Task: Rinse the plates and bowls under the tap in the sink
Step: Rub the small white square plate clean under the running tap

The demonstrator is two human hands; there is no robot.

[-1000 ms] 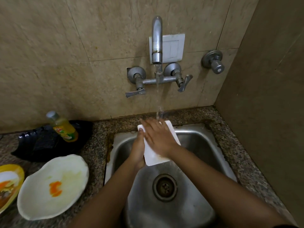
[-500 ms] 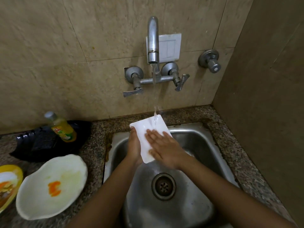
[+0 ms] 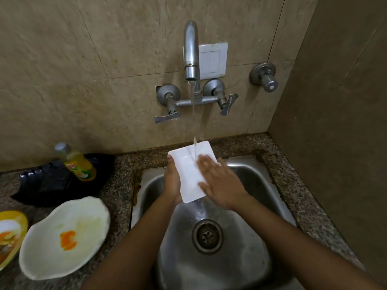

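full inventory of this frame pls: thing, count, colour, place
tap: 1, steel, on wall above sink, running
tap handles: 2, steel, either side of the spout
valve: 1, steel, wall right of tap
switch plate: 1, white, wall behind spout
sink: 1, steel, set in counter
drain: 1, steel, sink bottom
counter: 1, speckled granite, around sink
small plate: 1, white, rectangular, under the stream
big plate: 1, white, orange stain, counter left
yellow dish: 1, food scraps, far left edge
soap bottle: 1, yellow, counter left
black bag: 1, behind big plate
left hand: holds small plate's left edge
right hand: flat on small plate
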